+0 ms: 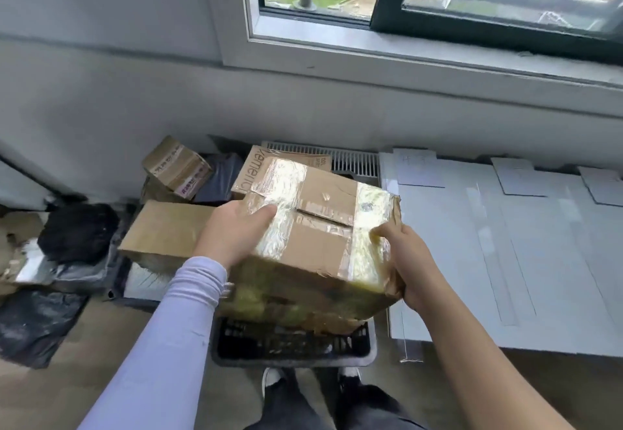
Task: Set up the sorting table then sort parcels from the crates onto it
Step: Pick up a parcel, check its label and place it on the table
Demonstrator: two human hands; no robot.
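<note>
You hold a taped box (pixel 320 227) in the air over the grey crate (pixel 293 345), one hand at each side. Your left hand (pixel 236 230) lies on its top left edge, thumb stretched across the shiny tape, the other fingers hidden down the side. Your right hand (pixel 409 261) grips the near right corner, fingers curled under the edge and thumb on the tape.

To your right the grey table (pixel 505 244) lies flat and low, its near edge level with the crate's front rim and its left edge just beside the box; flat card sheets (pixel 526 176) rest along its far side under the window (pixel 438 8).

To your left the floor is crowded: a long box (pixel 161 230) touches your left wrist, a small box (pixel 177 166) sits tilted behind it, and black bags (pixel 77 230) pile against the wall. A printed carton (pixel 249 170) stands right behind the held box, before a white grille (pixel 354 160). Your shoes (pixel 273 377) meet the crate's front.
</note>
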